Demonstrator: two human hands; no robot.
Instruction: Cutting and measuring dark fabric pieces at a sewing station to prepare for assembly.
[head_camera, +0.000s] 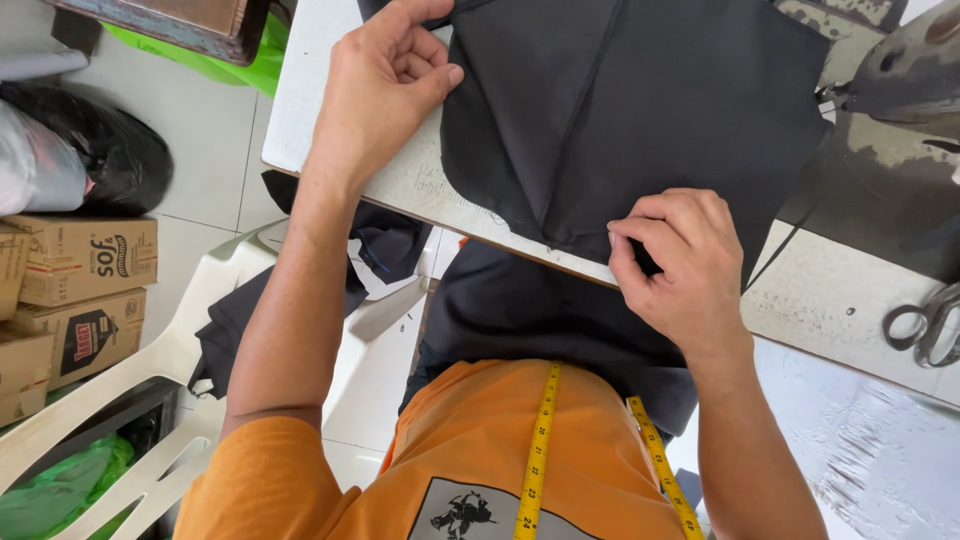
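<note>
Two hands (385, 85) (680, 265), one black fabric piece (620, 110), one pair of scissors (925, 325), one yellow tape measure (540, 450), three cardboard boxes (85, 260), one white plastic chair (170, 360).

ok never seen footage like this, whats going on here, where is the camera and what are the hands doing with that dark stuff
There is no machine filming from a stand: the one picture comes from a camera worn on a person's head, looking down at their own chest, arms and hands. You see their orange shirt with a yellow measuring tape hanging round the neck.

In front lies a white worktable with a piece of black fabric spread on it. The left hand pinches the cloth's left edge; the right hand grips its near edge, where it hangs over the table.

At far right sit a pair of scissors and part of what looks like a sewing machine. On the left are a white plastic chair and cardboard boxes on the floor.
</note>
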